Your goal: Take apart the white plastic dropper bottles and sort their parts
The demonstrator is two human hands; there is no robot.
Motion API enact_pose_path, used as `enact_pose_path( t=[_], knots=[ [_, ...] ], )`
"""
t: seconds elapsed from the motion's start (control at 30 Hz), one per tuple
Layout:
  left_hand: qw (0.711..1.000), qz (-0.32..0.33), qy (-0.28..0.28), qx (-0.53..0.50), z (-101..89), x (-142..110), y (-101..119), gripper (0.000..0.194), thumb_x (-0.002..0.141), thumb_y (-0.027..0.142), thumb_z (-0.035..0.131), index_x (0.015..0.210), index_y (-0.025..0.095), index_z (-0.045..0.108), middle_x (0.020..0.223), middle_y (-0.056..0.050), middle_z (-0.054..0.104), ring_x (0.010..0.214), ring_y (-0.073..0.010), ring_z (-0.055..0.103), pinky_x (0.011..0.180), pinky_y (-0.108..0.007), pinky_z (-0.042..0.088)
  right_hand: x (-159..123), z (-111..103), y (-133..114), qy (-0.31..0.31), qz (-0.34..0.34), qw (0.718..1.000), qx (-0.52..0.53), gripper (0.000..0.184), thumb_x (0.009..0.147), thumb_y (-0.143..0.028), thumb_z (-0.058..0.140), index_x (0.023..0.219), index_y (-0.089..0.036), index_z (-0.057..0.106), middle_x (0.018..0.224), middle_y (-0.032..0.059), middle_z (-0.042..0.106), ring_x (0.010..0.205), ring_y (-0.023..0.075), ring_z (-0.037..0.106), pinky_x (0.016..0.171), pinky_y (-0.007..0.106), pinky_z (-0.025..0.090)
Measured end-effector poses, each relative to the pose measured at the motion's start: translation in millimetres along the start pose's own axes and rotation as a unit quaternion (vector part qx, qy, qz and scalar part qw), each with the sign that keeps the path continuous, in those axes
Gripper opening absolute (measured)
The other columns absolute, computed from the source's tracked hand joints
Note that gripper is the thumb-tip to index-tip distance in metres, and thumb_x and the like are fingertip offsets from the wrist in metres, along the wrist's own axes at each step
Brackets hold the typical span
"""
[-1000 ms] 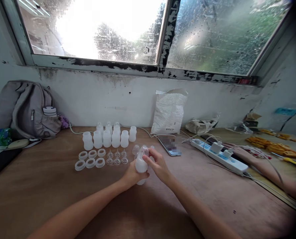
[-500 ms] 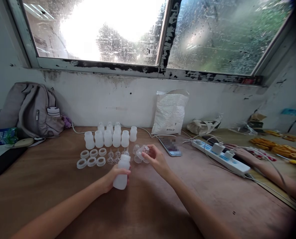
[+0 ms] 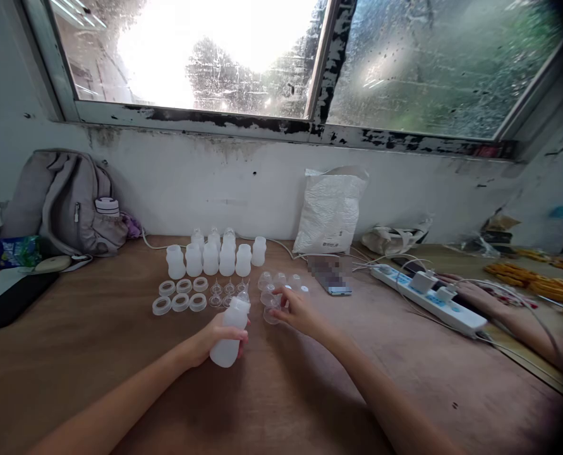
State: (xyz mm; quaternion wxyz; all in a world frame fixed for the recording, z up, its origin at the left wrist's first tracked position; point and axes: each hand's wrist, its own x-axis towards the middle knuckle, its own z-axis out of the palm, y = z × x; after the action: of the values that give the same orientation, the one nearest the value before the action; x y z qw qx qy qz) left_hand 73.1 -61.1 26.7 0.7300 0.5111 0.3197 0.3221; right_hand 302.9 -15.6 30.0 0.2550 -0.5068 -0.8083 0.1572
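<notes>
My left hand (image 3: 219, 338) is wrapped round a frosted white baby bottle (image 3: 230, 335), which leans to the right above the table. A clear teat tops the bottle, overlapping the clear teats (image 3: 215, 294) behind it. To the right, my right hand (image 3: 300, 311) has its thumb and forefinger at a clear domed cap (image 3: 271, 312) at table level, pinching its side. Other clear domed caps (image 3: 280, 278) stand just behind that one. Left of the teats lie several translucent collar rings (image 3: 180, 303). Behind them stands a group of frosted bottles (image 3: 210, 259), the rearmost with clear domed tops.
A phone (image 3: 331, 278) lies beyond my right hand, before a white padded mailer (image 3: 331, 212). A white power strip (image 3: 428, 300) with cables runs along the right, where another person's arm (image 3: 513, 322) rests. A grey backpack (image 3: 67, 202) and a black flat item (image 3: 16, 302) are at left.
The clear cap has come off the bottle and down to the table with my right hand. My left hand has moved the bottle left and tilted it.
</notes>
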Motion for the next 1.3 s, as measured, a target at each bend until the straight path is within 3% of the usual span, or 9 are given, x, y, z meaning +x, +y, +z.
enact_pose_path(
  t=[0.17,0.3,0.4,0.5,0.57,0.77,0.93,1.17,1.3],
  knots=[
    [0.998,0.015,0.009,0.057,3.0,2,-4,0.034,0.057,0.022,0.067,0.085,0.015,0.049,0.061,0.003,0.054,0.049,-0.0117,0.051,0.049,-0.025,0.040,-9,-1,-32,0.099,-0.039,0.994,-0.003,0.025,0.082,-0.039,0.044,0.084,-0.017,0.057,0.064,0.0008,0.052,0.056,0.0115,0.046,0.057,0.024,0.034],
    [0.989,0.070,0.012,0.132,11.8,2,-6,0.034,0.056,0.018,0.064,0.088,0.015,0.051,0.064,0.003,0.056,0.053,-0.0122,0.052,0.050,-0.024,0.041,-24,15,-61,0.062,-0.059,0.993,0.078,0.027,0.081,-0.043,0.044,0.078,-0.017,0.052,0.050,-0.0041,0.044,0.046,0.0088,0.040,0.047,0.021,0.029],
    [0.953,0.125,0.075,0.265,22.1,-3,-5,0.033,0.056,0.017,0.061,0.088,0.016,0.053,0.077,0.000,0.060,0.065,-0.0144,0.055,0.056,-0.024,0.042,-31,25,-76,0.051,-0.050,0.988,0.138,0.028,0.077,-0.045,0.049,0.070,-0.017,0.046,0.050,-0.0051,0.042,0.045,0.0077,0.037,0.044,0.020,0.028],
    [0.891,0.126,0.164,0.404,32.9,-10,-8,0.024,0.057,0.021,0.059,0.080,0.017,0.051,0.068,0.001,0.060,0.059,-0.0142,0.054,0.052,-0.023,0.039,-34,29,-83,0.080,-0.034,0.981,0.174,0.030,0.077,-0.043,0.050,0.063,-0.018,0.042,0.052,-0.0041,0.042,0.047,0.0078,0.038,0.046,0.020,0.030],
    [0.875,0.123,0.170,0.437,38.1,-13,-10,0.023,0.057,0.023,0.060,0.077,0.017,0.051,0.066,0.002,0.059,0.057,-0.0136,0.053,0.051,-0.022,0.038,-37,30,-83,0.107,-0.027,0.974,0.197,0.029,0.076,-0.041,0.051,0.061,-0.018,0.041,0.049,-0.0050,0.038,0.046,0.0072,0.036,0.044,0.020,0.029],
    [0.937,0.060,-0.016,0.344,39.9,-16,-2,0.019,0.053,0.013,0.061,0.071,0.016,0.057,0.066,0.004,0.056,0.060,-0.0115,0.051,0.048,-0.019,0.036,-48,38,-80,0.129,-0.052,0.961,0.239,0.032,0.075,-0.035,0.051,0.053,-0.018,0.034,0.045,-0.0065,0.026,0.041,0.0054,0.026,0.039,0.021,0.021],
    [0.956,0.004,-0.099,0.277,32.5,-18,7,0.020,0.050,0.012,0.064,0.068,0.016,0.057,0.062,0.004,0.052,0.057,-0.0109,0.048,0.046,-0.019,0.034,-52,39,-87,0.155,-0.078,0.948,0.268,0.029,0.074,-0.034,0.049,0.053,-0.019,0.036,0.046,-0.0058,0.027,0.041,0.0060,0.027,0.038,0.021,0.022],
    [0.954,-0.089,-0.239,0.155,24.8,-16,2,0.015,0.049,0.013,0.065,0.060,0.017,0.056,0.059,0.003,0.054,0.054,-0.0136,0.051,0.051,-0.025,0.041,-57,37,-94,0.199,-0.188,0.933,0.234,0.019,0.075,-0.033,0.044,0.062,-0.019,0.044,0.047,-0.0029,0.037,0.039,0.0081,0.033,0.038,0.022,0.026],
    [0.913,-0.198,-0.349,0.069,13.7,-12,2,0.025,0.046,0.013,0.065,0.069,0.016,0.056,0.055,0.003,0.055,0.043,-0.0140,0.051,0.044,-0.027,0.044,-56,39,-90,0.171,-0.243,0.928,0.224,0.022,0.073,-0.039,0.045,0.068,-0.018,0.050,0.051,-0.0003,0.047,0.042,0.0097,0.040,0.041,0.023,0.032]
  ],
)
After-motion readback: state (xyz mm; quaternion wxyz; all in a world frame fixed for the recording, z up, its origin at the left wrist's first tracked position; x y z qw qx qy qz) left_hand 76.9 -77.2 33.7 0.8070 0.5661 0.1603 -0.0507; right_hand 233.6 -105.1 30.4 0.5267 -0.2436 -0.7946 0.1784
